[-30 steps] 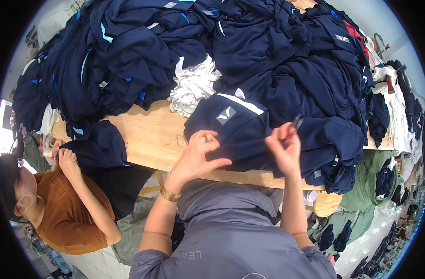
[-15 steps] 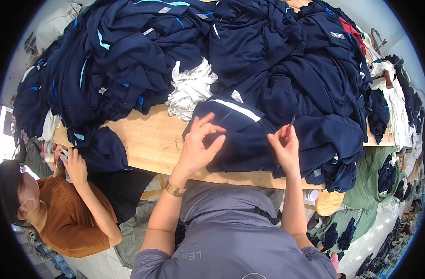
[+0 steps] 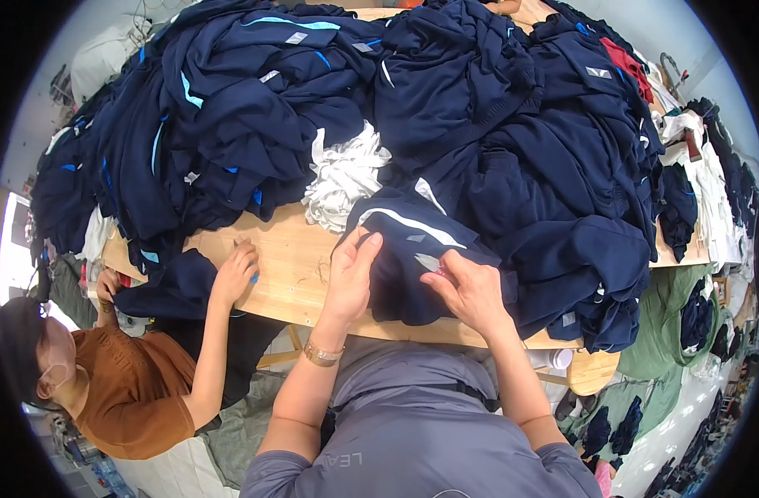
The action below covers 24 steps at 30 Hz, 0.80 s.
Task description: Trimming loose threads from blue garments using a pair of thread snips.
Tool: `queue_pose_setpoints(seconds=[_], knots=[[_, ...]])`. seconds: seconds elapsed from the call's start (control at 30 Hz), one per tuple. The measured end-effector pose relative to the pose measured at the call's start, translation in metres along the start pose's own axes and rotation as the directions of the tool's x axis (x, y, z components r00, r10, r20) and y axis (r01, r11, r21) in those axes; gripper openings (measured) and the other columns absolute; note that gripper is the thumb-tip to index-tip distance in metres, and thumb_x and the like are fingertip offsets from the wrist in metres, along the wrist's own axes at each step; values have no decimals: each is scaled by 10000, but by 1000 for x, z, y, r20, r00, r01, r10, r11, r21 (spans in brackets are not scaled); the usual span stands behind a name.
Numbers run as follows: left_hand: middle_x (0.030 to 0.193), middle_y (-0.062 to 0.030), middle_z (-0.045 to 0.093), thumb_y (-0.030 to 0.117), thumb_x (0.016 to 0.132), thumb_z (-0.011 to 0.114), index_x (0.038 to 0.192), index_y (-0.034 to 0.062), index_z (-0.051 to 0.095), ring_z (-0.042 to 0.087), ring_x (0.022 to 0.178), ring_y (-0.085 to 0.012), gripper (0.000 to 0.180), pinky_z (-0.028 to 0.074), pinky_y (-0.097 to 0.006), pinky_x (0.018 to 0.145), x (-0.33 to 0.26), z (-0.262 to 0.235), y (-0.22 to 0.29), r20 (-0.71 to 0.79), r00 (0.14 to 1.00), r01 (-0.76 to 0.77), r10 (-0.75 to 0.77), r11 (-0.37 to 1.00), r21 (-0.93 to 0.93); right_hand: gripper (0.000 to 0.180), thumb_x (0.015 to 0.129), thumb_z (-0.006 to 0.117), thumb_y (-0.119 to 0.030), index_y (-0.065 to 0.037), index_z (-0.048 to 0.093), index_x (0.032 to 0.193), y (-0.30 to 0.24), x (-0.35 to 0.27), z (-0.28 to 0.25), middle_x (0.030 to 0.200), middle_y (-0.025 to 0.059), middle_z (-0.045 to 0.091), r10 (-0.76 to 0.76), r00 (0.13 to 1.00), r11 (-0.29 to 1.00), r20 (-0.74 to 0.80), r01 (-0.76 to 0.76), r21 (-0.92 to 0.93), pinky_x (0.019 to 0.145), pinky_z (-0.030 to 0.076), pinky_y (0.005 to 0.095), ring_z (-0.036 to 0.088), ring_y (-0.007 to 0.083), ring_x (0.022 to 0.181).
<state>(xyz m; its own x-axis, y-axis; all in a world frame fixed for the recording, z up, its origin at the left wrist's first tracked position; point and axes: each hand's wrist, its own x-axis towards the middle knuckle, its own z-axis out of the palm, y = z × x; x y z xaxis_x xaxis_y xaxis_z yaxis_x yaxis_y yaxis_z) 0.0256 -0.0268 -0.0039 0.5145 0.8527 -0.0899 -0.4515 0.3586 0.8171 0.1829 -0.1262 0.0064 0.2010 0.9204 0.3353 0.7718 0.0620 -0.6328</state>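
Observation:
A navy garment [image 3: 404, 290] with a white stripe lies in front of me at the table's near edge. At its left edge, beside the stripe, my left hand [image 3: 352, 274] is closed with thumb and fingers pinched on the cloth. My right hand [image 3: 471, 290] is closed around small thread snips [image 3: 428, 261]. Their pale pointed blades point up and left over the garment, and the handle is mostly hidden in my fingers. Just beyond my left hand sits a bundle of white fabric strips [image 3: 346, 174].
Navy garments [image 3: 230, 108] are heaped across the wooden table [image 3: 272, 286]. At my left a co-worker in a brown top [image 3: 135, 382] reaches a hand [image 3: 237, 274] onto the table, a small blue thing under the fingers. Green cloth [image 3: 657, 332] hangs at the right.
My right hand has moved left and turned, bringing the snips over the garment. My left hand's spread fingers have closed on its edge. The co-worker's hand has moved right onto the table.

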Motion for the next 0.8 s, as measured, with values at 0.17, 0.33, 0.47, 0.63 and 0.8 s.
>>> queue_pose_setpoints(seconds=[0.17,0.33,0.47,0.63,0.8], knots=[[832,24,571,106,942,474,868,70,515,523,753,-14,91,432,-170,666,-2,-2,0,19,1000,0,-2,998,62,385,790,646,-402,-71,480,685,-3,5,2,563,70,537,-45,999,999,7,45,-23,413,374,322,522,255,461],[815,39,543,104,940,483,883,57,521,471,727,3,83,393,-159,633,-3,-3,1,59,998,-12,4,991,135,382,800,635,-407,-76,483,686,-5,9,-1,552,66,538,-75,997,996,14,76,-54,411,370,322,528,251,460],[813,49,522,103,937,495,909,40,533,436,734,15,79,367,-158,625,-4,0,4,47,999,10,-15,995,101,391,797,639,-416,-71,480,704,-4,7,-2,544,59,538,-56,998,997,-40,53,-56,413,375,317,531,247,455],[828,47,536,110,935,502,904,48,541,451,741,4,79,378,-169,655,-4,7,2,-37,997,65,-65,998,4,306,751,733,-260,-44,521,797,-10,0,8,555,42,538,71,990,978,-124,-44,205,406,369,267,524,163,429],[872,24,570,77,903,553,898,54,545,502,776,-16,26,413,-169,691,-7,9,-3,-5,995,95,-95,995,-26,203,764,705,-39,-17,585,926,-4,-1,23,745,70,650,-41,980,968,-197,87,233,533,445,188,609,91,594]])
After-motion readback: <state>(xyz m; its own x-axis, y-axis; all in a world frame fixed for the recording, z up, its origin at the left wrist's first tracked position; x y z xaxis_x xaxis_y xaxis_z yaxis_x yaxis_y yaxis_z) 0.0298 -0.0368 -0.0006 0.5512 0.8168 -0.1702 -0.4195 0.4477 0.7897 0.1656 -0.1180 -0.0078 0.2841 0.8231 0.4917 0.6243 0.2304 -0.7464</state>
